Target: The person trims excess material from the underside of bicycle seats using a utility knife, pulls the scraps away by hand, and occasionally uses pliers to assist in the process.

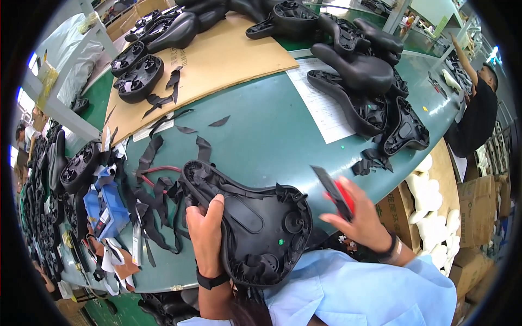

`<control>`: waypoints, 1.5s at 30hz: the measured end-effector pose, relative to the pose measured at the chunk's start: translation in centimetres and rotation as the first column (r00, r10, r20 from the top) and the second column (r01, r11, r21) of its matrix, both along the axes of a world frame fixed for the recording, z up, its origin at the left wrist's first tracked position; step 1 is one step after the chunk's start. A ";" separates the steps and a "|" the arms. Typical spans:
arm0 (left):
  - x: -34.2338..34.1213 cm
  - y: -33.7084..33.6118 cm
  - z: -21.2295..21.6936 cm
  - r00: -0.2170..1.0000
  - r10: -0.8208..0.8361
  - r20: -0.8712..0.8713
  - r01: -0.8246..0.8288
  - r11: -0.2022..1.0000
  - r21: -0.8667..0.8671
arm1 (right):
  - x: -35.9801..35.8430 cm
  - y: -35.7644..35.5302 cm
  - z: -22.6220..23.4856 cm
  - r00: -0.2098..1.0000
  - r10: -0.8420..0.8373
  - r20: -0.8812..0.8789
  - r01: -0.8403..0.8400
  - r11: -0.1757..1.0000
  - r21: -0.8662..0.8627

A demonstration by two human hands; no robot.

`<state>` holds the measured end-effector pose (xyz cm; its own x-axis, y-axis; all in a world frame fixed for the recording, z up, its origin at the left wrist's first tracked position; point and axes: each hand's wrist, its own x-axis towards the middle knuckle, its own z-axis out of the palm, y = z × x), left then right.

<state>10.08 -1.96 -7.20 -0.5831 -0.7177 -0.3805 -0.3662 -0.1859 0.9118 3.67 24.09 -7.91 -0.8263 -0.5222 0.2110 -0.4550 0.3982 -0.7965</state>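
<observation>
Held upside down against the body, a black bicycle saddle (255,225), underside and ribbed shell turned up toward the eyes, likely so that the folded cover edge along the rim stays in reach. Clamped at its near left edge by the left hand (205,234): thumb pressed up onto the rim, fingers curled under out of sight, wrist bent back, a dark band on it. Just right of the saddle, raised clear of it, the right hand (361,217), closed around a red-handled cutter (336,194) with its dark blade slanting up and left, blurred; grip seemingly a fist around the handle, forearm coming in from the lower right in a light blue sleeve.

Left of the left hand, a heap of black trimmed strips (155,198) and blue cartons (111,204) on the green tabletop (261,136), seemingly dropped where cut. Beyond both hands, bare green surface, then a printed sheet (321,103) and a stack of finished saddles (370,92) up right of the cutter. Farther left, a cardboard sheet (217,60) carrying more saddle shells. Far right, another person (478,108) at the table end.
</observation>
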 end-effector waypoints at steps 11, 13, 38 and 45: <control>1.2 -0.1 -0.2 0.902 -0.369 0.222 0.322 0.236 -0.917 | -6.3 -5.5 0.4 0.957 0.087 0.275 -0.010 0.963 -0.268; -2.5 2.0 0.7 0.720 -0.631 0.290 0.481 0.152 -0.863 | -4.6 -7.2 0.9 0.930 0.263 0.256 -0.175 0.931 -0.320; -5.3 -1.6 0.9 0.716 -0.655 0.239 0.450 0.172 -0.877 | -4.5 -3.3 2.0 0.926 0.316 -0.207 -0.108 0.746 0.657; -6.5 -3.2 -2.7 0.967 -0.185 -0.173 0.062 0.834 -0.548 | -1.3 -2.3 2.7 0.889 0.411 -0.202 -0.124 0.640 0.758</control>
